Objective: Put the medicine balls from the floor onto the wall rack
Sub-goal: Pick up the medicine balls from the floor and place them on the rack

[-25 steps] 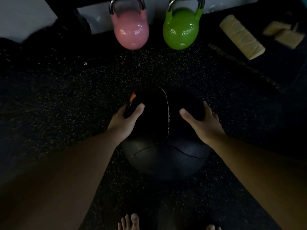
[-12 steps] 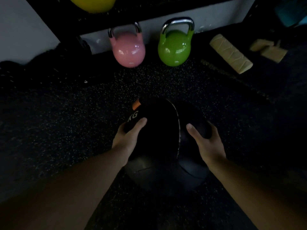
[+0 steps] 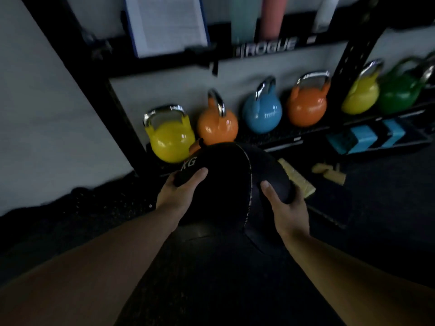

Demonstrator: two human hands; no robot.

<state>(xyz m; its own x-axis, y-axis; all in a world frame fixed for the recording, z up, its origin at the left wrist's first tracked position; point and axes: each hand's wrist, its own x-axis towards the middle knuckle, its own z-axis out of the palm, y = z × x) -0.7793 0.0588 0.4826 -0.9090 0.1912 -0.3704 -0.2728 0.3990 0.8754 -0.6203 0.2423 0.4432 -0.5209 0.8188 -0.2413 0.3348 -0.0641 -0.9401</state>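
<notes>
- At far left a pale wall [image 3: 47, 109] meets the dark speckled rubber floor [image 3: 98, 208], and a slanting black upright of the wall rack [image 3: 98, 90] runs down to the floor there.
- The left hand [image 3: 179, 196] grips the left side of the black medicine ball [image 3: 223, 184], thumb lying across the top just under the white letters "KG" (any digits before them are covered by the hand or turned away).
- The ball is held up between both hands in front of the rack's lower shelf, covering part of a yellow kettlebell [image 3: 169, 142] and an orange kettlebell [image 3: 217, 128] behind it.
- The right hand [image 3: 287, 210] clasps the ball's right side, thumb on top, fingers wrapped out of sight behind.
- Further right on the shelf stand a blue kettlebell [image 3: 262, 114], a second orange one [image 3: 307, 107], then a yellow and a green one, both blurred.
- Above them, a clipboard [image 3: 167, 24] with unreadable print hangs beside a crossbar marked "ROGUE" [image 3: 268, 47].
- Low right, blue blocks [image 3: 367, 137] sit under the shelf; pale tan pieces [image 3: 329, 172] lie on the floor, their nature hard to make out.
- A dark rounded shape below the ball is too dim to identify.
</notes>
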